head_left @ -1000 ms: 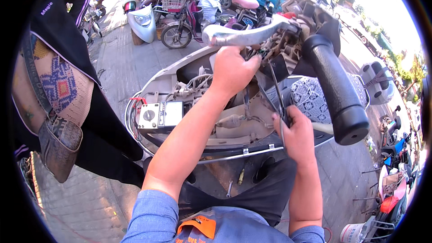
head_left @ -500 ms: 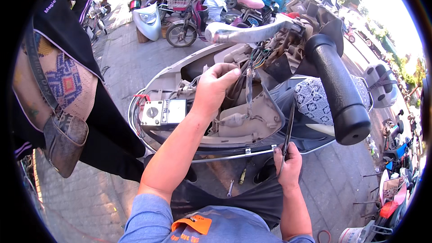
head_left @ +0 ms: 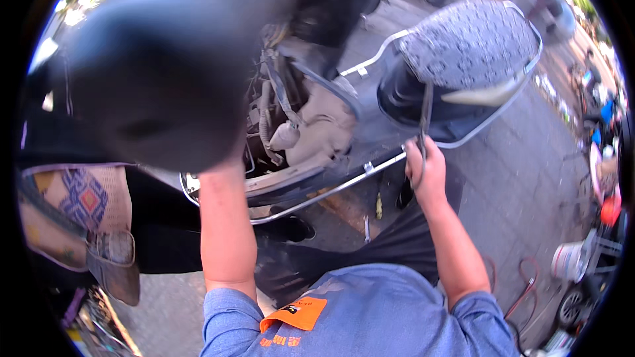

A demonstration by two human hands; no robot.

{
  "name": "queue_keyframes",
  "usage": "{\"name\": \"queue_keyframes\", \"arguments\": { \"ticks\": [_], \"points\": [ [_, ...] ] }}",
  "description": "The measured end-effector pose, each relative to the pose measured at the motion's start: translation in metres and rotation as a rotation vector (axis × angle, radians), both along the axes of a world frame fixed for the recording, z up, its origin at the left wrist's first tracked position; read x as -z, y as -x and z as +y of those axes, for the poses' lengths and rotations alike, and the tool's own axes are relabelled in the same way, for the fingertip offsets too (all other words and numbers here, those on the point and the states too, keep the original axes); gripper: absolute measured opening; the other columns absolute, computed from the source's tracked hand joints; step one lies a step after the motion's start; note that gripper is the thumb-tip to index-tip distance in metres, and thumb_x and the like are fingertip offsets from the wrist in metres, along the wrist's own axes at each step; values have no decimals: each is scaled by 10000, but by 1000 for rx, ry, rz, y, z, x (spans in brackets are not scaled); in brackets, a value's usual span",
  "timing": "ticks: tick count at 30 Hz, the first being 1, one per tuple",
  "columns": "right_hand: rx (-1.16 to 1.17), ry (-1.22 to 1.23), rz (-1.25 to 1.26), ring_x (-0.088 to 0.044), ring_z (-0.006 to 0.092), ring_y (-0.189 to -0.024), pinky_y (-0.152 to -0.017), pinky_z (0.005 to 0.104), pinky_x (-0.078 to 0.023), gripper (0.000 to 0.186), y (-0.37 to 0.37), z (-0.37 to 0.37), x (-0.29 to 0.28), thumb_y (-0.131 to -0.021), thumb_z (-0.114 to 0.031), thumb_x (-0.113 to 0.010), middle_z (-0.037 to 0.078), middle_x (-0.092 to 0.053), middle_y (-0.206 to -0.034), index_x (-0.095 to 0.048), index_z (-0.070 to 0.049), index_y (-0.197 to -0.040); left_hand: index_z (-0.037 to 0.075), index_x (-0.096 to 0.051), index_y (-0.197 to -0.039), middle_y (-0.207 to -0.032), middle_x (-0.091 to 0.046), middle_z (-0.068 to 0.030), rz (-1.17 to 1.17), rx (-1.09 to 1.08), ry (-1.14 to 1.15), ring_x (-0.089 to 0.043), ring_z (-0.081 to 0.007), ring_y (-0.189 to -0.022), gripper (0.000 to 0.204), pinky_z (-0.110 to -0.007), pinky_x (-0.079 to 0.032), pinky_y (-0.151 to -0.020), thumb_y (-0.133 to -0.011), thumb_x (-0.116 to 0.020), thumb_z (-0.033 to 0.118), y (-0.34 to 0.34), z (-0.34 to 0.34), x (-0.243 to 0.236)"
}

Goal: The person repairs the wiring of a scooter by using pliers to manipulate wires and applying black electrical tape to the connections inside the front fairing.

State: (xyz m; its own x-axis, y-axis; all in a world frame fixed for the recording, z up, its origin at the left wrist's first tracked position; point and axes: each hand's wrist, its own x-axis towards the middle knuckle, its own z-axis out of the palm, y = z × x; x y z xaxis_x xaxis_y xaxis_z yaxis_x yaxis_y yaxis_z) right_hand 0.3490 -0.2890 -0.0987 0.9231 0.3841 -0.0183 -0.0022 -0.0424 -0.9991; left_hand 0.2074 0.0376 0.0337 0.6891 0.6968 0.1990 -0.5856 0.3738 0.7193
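A scooter lies before me with its front body opened, showing wires (head_left: 274, 86) and a pale plastic connector (head_left: 284, 136). The black handlebar grip (head_left: 152, 92) looms close and blurred at the left. My left forearm (head_left: 228, 231) reaches up under it, and the grip hides my left hand, so its fingers and anything in them cannot be seen. My right hand (head_left: 428, 170) is closed round a long, slim, dark metal tool (head_left: 426, 112). The tool points up towards the patterned scooter seat (head_left: 469, 43).
A person's patterned bag (head_left: 86, 195) and dark clothing are close at my left. A spanner (head_left: 367, 229) and a yellowish screwdriver-like tool (head_left: 379, 205) lie on the paving by my feet. At the right are a white bucket (head_left: 567, 261) and a red hose (head_left: 529, 284).
My view has swung right and come nearer the handlebar, whose grip now covers my left hand and the meter. My left hand had been at the wires. The right hand still holds the tool.
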Motion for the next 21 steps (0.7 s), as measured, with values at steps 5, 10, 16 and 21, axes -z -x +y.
{"name": "queue_keyframes", "arguments": {
  "ticks": [5,10,16,21],
  "points": [
    [-11,415,25,-743,309,-797,-768,453,-557,381,-84,11,113,-955,-360,-770,174,-750,-844,-712,17,-958,71,-575,-1045,-899,-434,2,-196,399,117,-429,-134,-801,230,-296,-372,-594,-1101,-702,255,63,-14,17],
    [-127,739,94,-755,425,-1162,-1024,498,-582,429,-116,58,216,-906,-371,-758,238,-792,-1192,-766,-37,-1176,7,-687,-1000,-748,-531,-51,341,578,-22,-499,-160,-630,376,-297,-370,-453,-1014,-732,380,156,-15,103],
    [-251,861,155,-713,439,-1281,-1107,529,-567,518,-100,127,271,-971,-301,-739,278,-745,-1330,-600,7,-1364,33,-586,-1167,-885,-490,-42,182,588,627,-442,-135,-667,482,-279,-434,-553,-1053,-755,469,253,-37,224],
    [36,759,205,-737,443,-1180,-1018,539,-588,389,-114,155,305,-936,-276,-793,230,-771,-1207,-649,-48,-1217,76,-534,-1174,-864,-470,-21,278,611,612,-454,-113,-654,490,-263,-429,-555,-1083,-719,520,232,-26,227]
  ]
}}
